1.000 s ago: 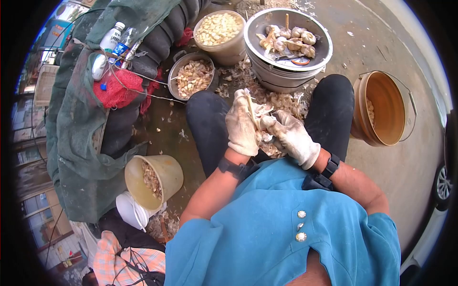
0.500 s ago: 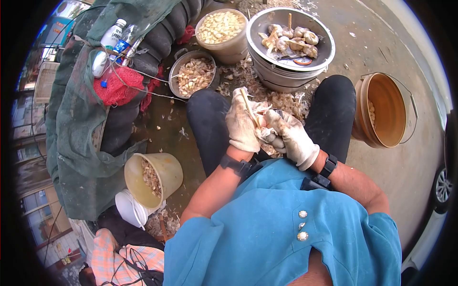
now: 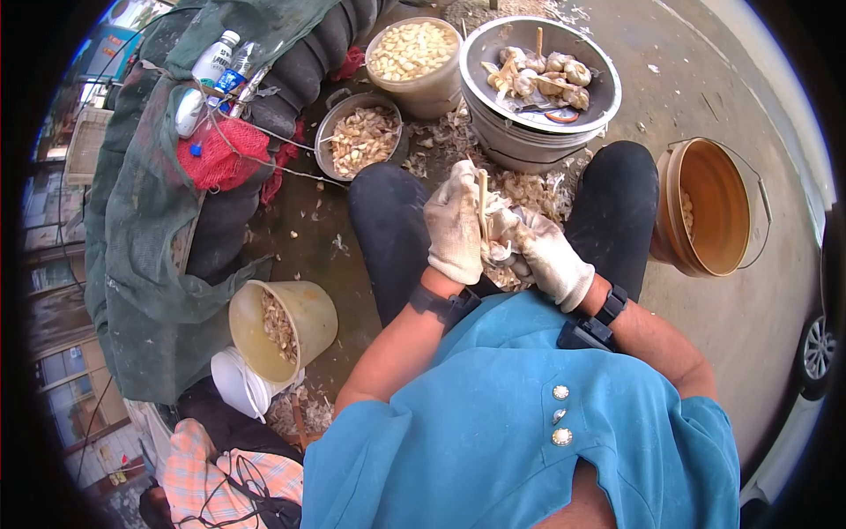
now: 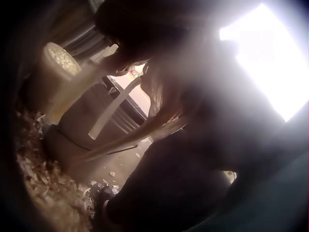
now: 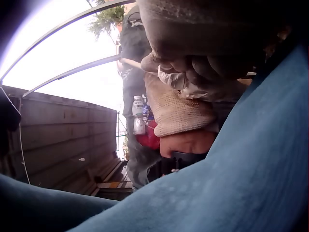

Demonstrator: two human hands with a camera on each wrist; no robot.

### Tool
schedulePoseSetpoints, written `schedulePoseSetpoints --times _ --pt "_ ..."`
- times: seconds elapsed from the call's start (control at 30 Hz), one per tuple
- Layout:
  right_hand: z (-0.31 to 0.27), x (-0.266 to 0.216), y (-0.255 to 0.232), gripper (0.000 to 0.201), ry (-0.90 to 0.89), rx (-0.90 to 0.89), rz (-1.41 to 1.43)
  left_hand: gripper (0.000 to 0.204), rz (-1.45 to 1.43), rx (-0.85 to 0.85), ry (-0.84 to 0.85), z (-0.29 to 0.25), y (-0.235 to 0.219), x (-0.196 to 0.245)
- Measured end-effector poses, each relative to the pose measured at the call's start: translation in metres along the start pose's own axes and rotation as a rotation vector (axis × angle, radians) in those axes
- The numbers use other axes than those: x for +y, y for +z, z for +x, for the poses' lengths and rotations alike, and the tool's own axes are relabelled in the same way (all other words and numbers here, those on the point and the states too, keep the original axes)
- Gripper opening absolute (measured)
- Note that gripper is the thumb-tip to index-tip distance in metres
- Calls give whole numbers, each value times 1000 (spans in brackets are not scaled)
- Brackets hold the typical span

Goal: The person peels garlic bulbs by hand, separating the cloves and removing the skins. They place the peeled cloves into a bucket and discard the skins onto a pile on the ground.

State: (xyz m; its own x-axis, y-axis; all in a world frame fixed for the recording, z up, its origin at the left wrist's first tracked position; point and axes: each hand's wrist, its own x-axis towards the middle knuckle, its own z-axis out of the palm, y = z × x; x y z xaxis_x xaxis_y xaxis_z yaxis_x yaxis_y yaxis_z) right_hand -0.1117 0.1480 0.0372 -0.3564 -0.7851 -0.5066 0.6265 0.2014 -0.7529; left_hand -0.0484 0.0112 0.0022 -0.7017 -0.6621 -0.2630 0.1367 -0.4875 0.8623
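In the head view, my gloved left hand [image 3: 453, 231] grips a garlic bulb [image 3: 500, 226] between my knees, its dry stem [image 3: 483, 201] sticking up past the fingers. My right hand [image 3: 557, 263], gloved too, has its fingers curled at the near side of the bulb, pinching it. Loose papery skin hangs about the garlic. Fingers cover much of the bulb. The left wrist view is dark, with pale stems [image 4: 113, 108] slanting across it. The right wrist view catches both gloves close together with white skin [image 5: 171, 77] between them.
Ahead, a metal basin [image 3: 601, 84] of garlic bulbs sits on a bucket. Left of it stand a tub of peeled cloves [image 3: 432, 97] and a pot of unpeeled cloves [image 3: 404, 145]. An orange-brown bucket [image 3: 736, 212] is at right, a tilted yellowish bucket [image 3: 317, 322] at left. Skins litter the ground.
The garlic's stem has swung from a slant to nearly upright as my left hand turned. My right fingers have shifted on the bulb. The containers stay put.
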Motion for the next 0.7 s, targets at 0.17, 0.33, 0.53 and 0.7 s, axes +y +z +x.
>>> schedulePoseSetpoints --times 0.17,0.33,0.53,0.7 --pt "-5 -12 10 30 41 -7 131 29 -341 -52 -76 -4 2 7" --pt "-5 -2 10 35 75 -58 279 27 -391 -24 -56 -2 0 0" --pt "2 12 5 34 124 -183 533 30 -79 83 60 -9 5 7" --pt "0 8 6 35 119 -281 584 36 834 68 500 -10 0 10"
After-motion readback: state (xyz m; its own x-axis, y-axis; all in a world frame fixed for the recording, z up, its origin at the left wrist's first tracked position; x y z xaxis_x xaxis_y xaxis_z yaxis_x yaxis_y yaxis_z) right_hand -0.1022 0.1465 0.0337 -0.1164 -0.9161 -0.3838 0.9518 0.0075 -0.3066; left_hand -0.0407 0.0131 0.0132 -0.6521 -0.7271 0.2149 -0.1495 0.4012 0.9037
